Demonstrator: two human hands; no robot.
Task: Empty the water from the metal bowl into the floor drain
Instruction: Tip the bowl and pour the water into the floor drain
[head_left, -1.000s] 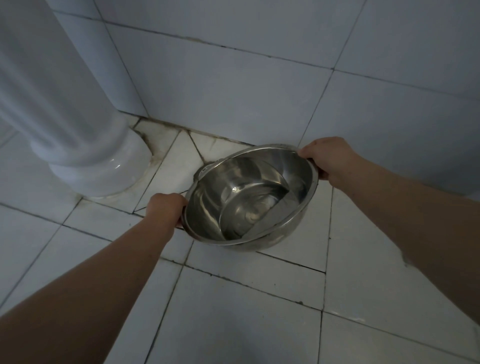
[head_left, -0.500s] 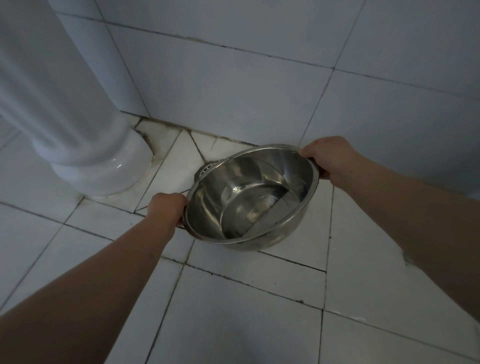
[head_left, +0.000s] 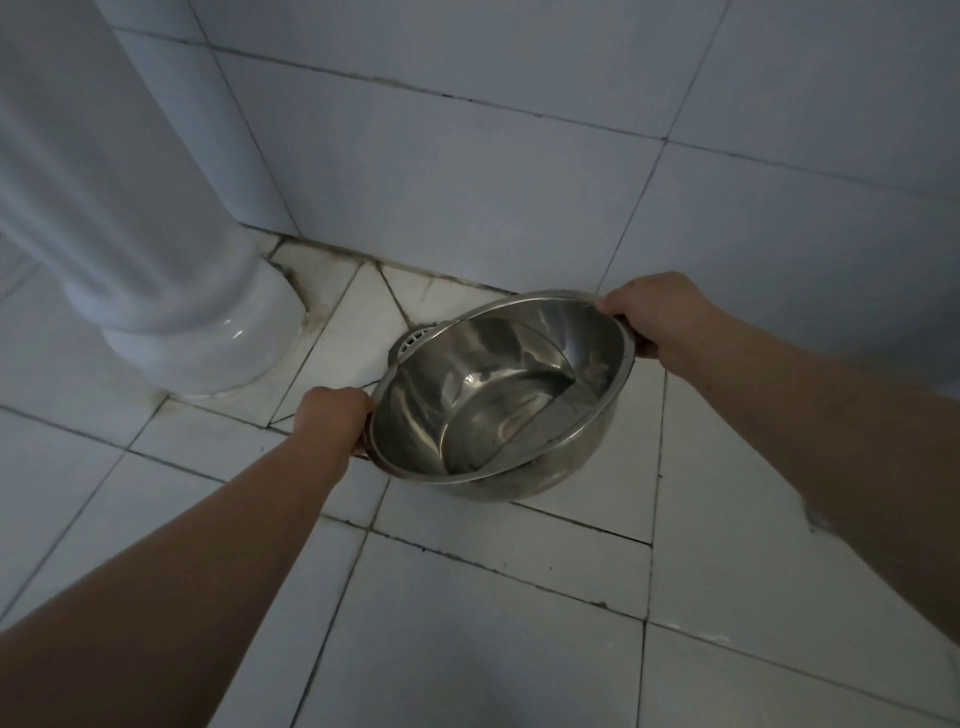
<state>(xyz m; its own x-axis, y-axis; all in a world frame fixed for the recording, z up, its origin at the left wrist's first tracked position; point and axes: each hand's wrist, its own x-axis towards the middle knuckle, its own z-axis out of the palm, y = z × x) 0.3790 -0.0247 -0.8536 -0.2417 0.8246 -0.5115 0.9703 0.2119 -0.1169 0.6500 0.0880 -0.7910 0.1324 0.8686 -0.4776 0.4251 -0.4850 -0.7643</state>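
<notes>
A dim, white-tiled room corner. The floor (head_left: 467, 649) is laid in large pale tiles with dark, dirty grout lines; the tiles nearest the wall (head_left: 467, 171) are cut at angles and stained brown along the joints. The wall is also tiled in big white squares with thin dark seams, and it meets the floor in a grimy line running from upper left toward the right. At the left stands a glossy white ceramic pedestal (head_left: 171, 291), its flared foot resting on the floor close to the wall, with dark staining around its base.

The metal bowl (head_left: 498, 395) is held above the floor, in front of the wall and to the right of the pedestal, tilted so its near right side is lower. A shallow pool of water (head_left: 524, 431) lies against that lower side, its edge showing as a straight line across the shiny inside. The left hand (head_left: 332, 415) is closed around the bowl's rim at its near left side; the right hand (head_left: 660, 317) is closed on the rim at the far right side, thumb over the edge. Both bare forearms reach in from the bottom corners.

The floor drain (head_left: 411, 339), a small round grate, peeks out just beyond the bowl's far left rim, mostly hidden by it.
</notes>
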